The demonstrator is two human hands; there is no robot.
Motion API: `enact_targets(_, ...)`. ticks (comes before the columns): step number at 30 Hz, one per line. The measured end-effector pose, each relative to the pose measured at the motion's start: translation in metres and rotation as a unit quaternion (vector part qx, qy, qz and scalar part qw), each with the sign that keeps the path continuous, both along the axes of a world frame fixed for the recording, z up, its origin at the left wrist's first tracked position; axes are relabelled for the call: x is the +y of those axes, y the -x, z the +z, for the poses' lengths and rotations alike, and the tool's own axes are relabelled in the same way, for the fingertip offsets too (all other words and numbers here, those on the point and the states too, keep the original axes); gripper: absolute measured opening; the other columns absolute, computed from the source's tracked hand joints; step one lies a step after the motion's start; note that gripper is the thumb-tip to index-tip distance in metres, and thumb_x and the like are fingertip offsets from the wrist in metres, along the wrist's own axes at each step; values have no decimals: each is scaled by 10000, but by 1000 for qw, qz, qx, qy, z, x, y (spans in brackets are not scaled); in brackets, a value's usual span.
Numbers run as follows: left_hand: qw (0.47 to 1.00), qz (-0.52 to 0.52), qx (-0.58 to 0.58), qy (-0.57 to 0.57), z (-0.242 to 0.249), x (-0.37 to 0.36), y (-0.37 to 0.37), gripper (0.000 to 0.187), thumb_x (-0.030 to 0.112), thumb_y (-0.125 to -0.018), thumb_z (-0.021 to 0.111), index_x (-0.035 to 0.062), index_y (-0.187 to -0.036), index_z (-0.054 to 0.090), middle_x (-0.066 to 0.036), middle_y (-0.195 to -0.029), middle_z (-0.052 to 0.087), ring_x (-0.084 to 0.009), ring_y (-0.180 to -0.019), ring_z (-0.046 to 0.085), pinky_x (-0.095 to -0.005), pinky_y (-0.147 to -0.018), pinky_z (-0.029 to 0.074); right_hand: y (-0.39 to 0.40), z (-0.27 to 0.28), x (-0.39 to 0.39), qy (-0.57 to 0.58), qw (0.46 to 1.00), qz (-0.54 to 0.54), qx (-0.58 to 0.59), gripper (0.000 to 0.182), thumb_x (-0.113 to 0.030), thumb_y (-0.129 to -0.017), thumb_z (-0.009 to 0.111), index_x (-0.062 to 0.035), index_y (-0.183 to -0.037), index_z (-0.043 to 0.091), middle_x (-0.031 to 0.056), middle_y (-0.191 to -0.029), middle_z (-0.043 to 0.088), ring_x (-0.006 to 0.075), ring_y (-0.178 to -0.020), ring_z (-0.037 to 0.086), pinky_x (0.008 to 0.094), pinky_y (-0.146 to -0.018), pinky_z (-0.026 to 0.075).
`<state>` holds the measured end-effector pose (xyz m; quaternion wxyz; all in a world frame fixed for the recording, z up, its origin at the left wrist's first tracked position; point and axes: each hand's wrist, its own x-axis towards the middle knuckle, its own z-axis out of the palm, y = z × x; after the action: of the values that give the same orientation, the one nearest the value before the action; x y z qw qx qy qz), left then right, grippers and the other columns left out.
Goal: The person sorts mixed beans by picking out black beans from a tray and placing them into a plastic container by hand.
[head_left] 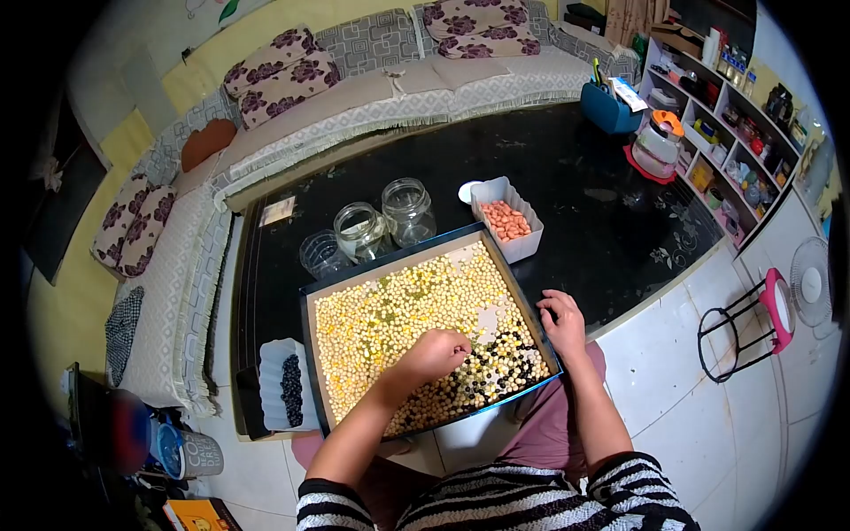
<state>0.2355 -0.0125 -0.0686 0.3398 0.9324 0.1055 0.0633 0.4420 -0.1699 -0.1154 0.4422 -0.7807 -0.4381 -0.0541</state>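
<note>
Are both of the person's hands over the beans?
No, the left hand is over the beans, while the right hand is at the right edge of the box.

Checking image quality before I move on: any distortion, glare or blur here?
Head view: fisheye bending, sofa curved, corners black; head view: small glints on the jars; head view: red-blue patch at lower left blurred, left hand and beans fairly clear.
</note>
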Motion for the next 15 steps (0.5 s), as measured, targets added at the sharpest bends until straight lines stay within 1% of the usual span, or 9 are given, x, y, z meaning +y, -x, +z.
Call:
enact_targets(1, 999, -28, -10, -15, -3, 1, -1, 118, 89, -734, 593, 31, -821, 648, -134, -789, 641, -265, -724, 626, -324, -678, 504, 0, 0, 0, 0, 1000, 0, 2, 108, -32, -718, 576, -35, -811, 630, 101, -1014, 605, 274, -942, 566, 344, -812, 460)
enact_targets(4, 999, -50, 7, -11, -3, 0, 1, 140, 88, -721, 611, 28, -838, 657, -136, -814, 644, -272, -752, 626, -331, -701, 503, 1, 1, 0, -1, 1000, 0, 6, 107, -33, -717, 576, -36, -808, 632, 99, -1014, 605, 272, -941, 566, 342, -814, 460)
enact_targets(7, 997, -57, 29, -40, -6, 0, 2, 165, 96, -714, 641, 28, -862, 665, -138, -841, 648, -276, -778, 624, -340, -725, 499, 0, 0, 0, -2, 1000, -1, 6, 107, -32, -716, 577, -37, -807, 633, 96, -1014, 605, 270, -941, 566, 341, -816, 459)
enact_targets(10, 996, -64, 44, -39, -6, 0, 2, 191, 112, -710, 663, 32, -884, 670, -140, -851, 649, -279, -797, 624, -343, -747, 495, 0, 0, 0, -1, 1000, -2, 4, 108, -31, -714, 576, -37, -807, 633, 94, -1015, 605, 270, -942, 566, 340, -818, 458)
enact_targets(15, 995, -63, 71, -27, 1, -5, 1, 190, 117, -715, 663, 30, -884, 668, -143, -864, 649, -280, -810, 624, -344, -758, 494, 0, 1, 0, 1, 1000, -1, 5, 110, -31, -713, 575, -38, -807, 633, 93, -1017, 604, 271, -946, 565, 342, -819, 458)
